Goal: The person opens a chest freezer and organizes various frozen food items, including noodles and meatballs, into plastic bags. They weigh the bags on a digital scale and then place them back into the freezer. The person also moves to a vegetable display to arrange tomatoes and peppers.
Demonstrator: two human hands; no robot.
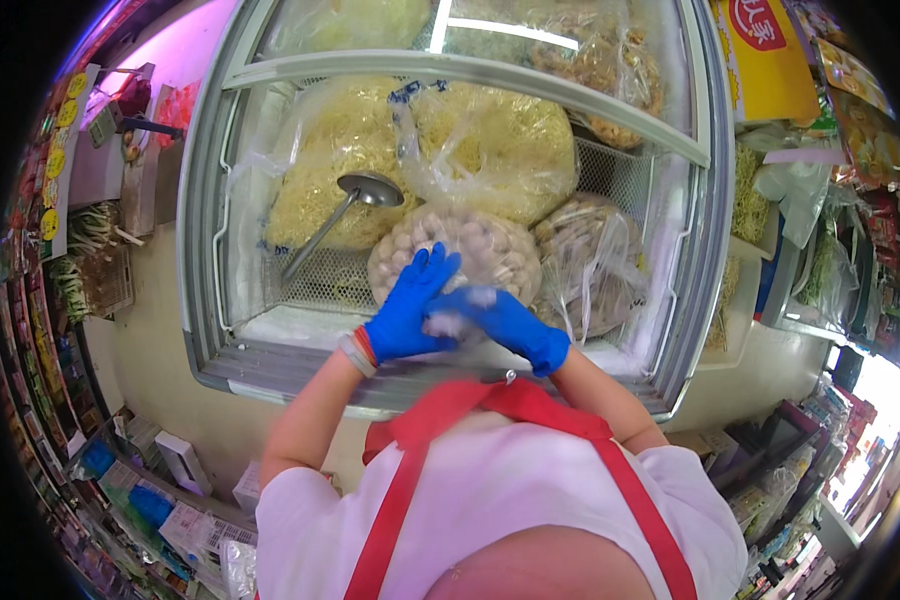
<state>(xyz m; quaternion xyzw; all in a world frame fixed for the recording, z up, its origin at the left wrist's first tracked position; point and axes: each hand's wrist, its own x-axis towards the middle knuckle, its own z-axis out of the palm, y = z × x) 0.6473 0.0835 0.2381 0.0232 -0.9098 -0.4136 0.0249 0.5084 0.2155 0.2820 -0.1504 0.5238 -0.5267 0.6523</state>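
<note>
Both my hands wear blue gloves and are over a clear plastic bag of pale round balls (487, 244) at the front of a chest freezer (270, 364). My left hand (409, 307) lies against the bag's near left side, fingers stretched forward and thumb apart. From the right, my right hand (514, 326) reaches across with its fingers close to the left hand; motion blurs it. Something whitish and blurred (444, 324) shows between the hands, and I cannot tell whether either one grips it. Touching the bag on its right is a bag of brownish pieces (589, 262).
Behind are two large bags of yellow shreds, one left (322, 165) and one right (487, 142). A metal ladle (371, 189) rests on the left one, handle towards me. A sliding glass lid's frame (465, 67) crosses the freezer. Goods shelves (34, 360) stand at left.
</note>
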